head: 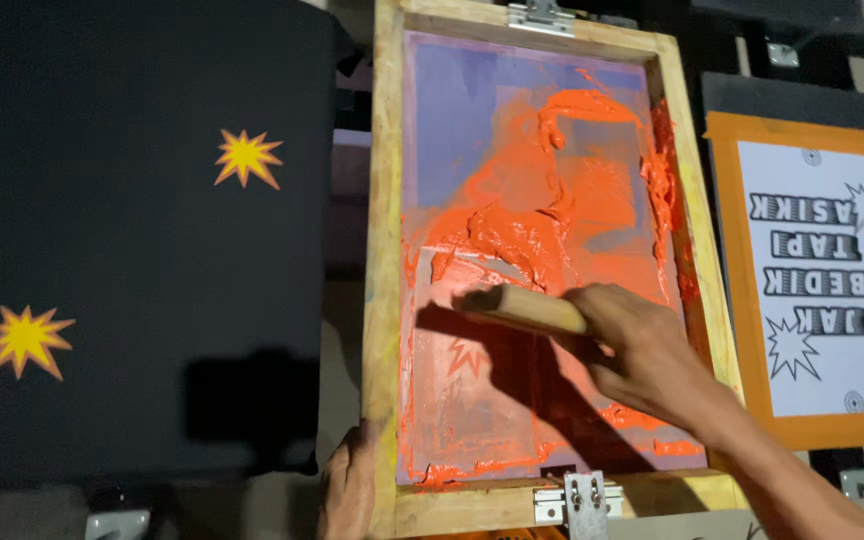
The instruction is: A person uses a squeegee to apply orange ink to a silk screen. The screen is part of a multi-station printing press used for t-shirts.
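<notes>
A wooden squeegee (522,308) is gripped by the closed right hand (642,350) and pressed onto the orange-inked mesh of the wooden-framed screen (384,250). The frame's near corner is touched by the left hand (350,490), fingers loosely curled on the wood. Left of that hand a black cloth (142,250) with yellow-orange starbursts is spread.

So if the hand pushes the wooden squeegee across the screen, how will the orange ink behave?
The orange ink looks thick and pasty, standing in ridges, so it would probably smear slowly rather than run. The squeegee in the right hand seems stiff. Its handle may get slippery where ink touches it.
</notes>
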